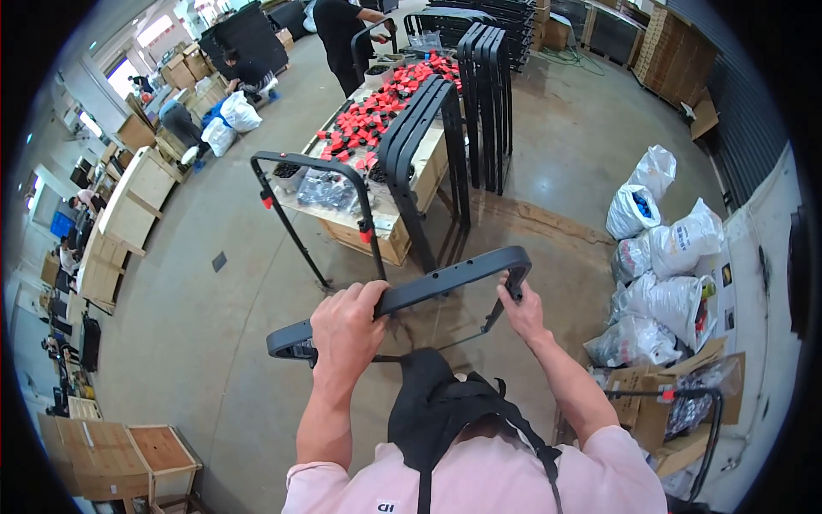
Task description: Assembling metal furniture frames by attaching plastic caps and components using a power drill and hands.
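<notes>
Both hands carry 1 dark U-shaped frame (445, 283) in front of the chest, above the concrete floor (223, 360) and just short of the desk (402, 231). The left hand (347, 330) has a closed grip wrapped over the top bar near its left end, fingers curled fully round it. The right hand (522, 313) is closed on the frame's right corner, where the bar bends down into a leg; how tightly the fingers meet behind it I cannot tell.

The frame's long axis is the top bar, running left to right across the view and rising toward the right, so the right corner sits higher and farther away than the left end. Its legs point down and back toward the body, with a thin cross rod (437, 347) between them.

To handle this well, I judge the hands should stay wide apart on the bar as they are, keeping it from twisting, and the legs held away from the black strap (437, 403) on the chest.

On the desk lie many red-and-black parts (377, 116), with 1 similar frame (312, 201) standing against its near edge and several more frames (479, 94) leaning upright at its right side. White sacks (659, 248) are heaped by the right wall
</notes>
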### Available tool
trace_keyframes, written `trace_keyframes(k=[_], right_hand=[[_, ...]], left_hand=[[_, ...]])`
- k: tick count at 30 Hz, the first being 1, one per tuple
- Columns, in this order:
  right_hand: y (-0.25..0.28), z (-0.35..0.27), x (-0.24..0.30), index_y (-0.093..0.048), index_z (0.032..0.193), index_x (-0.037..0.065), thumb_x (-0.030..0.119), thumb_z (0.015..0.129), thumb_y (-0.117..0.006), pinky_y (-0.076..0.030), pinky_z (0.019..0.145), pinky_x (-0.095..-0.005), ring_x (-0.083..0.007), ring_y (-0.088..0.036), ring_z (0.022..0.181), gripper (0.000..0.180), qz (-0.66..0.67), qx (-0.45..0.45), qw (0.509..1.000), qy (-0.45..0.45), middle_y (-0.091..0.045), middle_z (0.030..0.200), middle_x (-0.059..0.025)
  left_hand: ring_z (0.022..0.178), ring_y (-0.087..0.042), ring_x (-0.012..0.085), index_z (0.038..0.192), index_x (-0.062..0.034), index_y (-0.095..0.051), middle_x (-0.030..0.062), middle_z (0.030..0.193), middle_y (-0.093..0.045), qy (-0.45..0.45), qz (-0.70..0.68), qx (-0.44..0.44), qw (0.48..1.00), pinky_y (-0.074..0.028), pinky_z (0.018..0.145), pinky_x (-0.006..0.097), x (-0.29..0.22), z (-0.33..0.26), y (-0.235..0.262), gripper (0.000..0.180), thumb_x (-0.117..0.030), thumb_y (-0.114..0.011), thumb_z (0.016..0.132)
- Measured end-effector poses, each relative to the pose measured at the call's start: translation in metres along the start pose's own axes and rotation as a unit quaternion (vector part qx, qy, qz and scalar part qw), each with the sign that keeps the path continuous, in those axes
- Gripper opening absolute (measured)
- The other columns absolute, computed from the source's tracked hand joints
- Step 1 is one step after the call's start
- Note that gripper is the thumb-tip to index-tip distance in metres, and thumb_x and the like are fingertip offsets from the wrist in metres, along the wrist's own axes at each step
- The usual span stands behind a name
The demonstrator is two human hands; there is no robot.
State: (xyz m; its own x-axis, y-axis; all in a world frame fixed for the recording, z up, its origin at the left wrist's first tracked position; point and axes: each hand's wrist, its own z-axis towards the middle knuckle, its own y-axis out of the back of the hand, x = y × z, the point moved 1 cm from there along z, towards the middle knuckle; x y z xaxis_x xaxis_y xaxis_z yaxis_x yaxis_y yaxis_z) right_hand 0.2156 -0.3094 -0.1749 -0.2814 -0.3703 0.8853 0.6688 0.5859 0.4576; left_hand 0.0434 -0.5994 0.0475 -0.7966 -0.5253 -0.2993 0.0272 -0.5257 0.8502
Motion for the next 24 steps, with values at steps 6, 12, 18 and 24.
trace_keyframes(k=[6, 12, 18, 24], right_hand=[[0.033, 0.133, -0.029, -0.073, 0.117, 0.002, 0.033, 0.103, -0.075, -0.056, 0.083, -0.0392, -0.0199, -0.071, 0.086, 0.034, -0.053, -0.002, 0.998, -0.024, -0.077, 0.093, -0.0119], [0.045, 0.272, -0.089, -0.074, 0.111, 0.0, 0.035, 0.1, -0.078, -0.053, 0.079, -0.0375, -0.0175, -0.06, 0.08, 0.037, -0.056, 0.014, 0.996, -0.063, -0.071, 0.086, -0.0086], [0.044, 0.398, -0.118, -0.075, 0.112, 0.0, 0.034, 0.1, -0.078, -0.053, 0.08, -0.0376, -0.0158, -0.062, 0.083, 0.036, -0.035, 0.065, 0.997, -0.011, -0.073, 0.088, -0.0071], [0.016, 0.515, -0.113, -0.077, 0.119, 0.005, 0.038, 0.1, -0.077, -0.056, 0.084, -0.0409, -0.022, -0.07, 0.086, 0.038, -0.045, 0.172, 0.984, 0.02, -0.078, 0.094, -0.0121]], left_hand=[[0.086, -0.073, 0.0351, 0.11, -0.014, -0.074, 0.0098, 0.088, -0.072, 0.061, -0.096, 0.081, 0.99, -0.055, 0.074, 0.047, -0.007, 0.092, -0.075, 0.029, -0.014, -0.083, 0.083], [0.088, -0.073, 0.0397, 0.124, -0.0131, -0.07, 0.0137, 0.097, -0.072, 0.073, -0.17, 0.148, 0.972, -0.058, 0.075, 0.05, -0.007, 0.174, -0.15, 0.039, -0.025, -0.083, 0.089], [0.087, -0.073, 0.0405, 0.138, -0.0141, -0.065, 0.0159, 0.095, -0.07, 0.105, -0.146, 0.143, 0.973, -0.059, 0.074, 0.05, -0.018, 0.26, -0.184, 0.049, -0.023, -0.081, 0.093], [0.088, -0.073, 0.0391, 0.139, -0.0149, -0.066, 0.0154, 0.096, -0.07, 0.2, -0.097, 0.127, 0.967, -0.058, 0.076, 0.049, -0.037, 0.329, -0.217, 0.05, -0.022, -0.081, 0.092]])
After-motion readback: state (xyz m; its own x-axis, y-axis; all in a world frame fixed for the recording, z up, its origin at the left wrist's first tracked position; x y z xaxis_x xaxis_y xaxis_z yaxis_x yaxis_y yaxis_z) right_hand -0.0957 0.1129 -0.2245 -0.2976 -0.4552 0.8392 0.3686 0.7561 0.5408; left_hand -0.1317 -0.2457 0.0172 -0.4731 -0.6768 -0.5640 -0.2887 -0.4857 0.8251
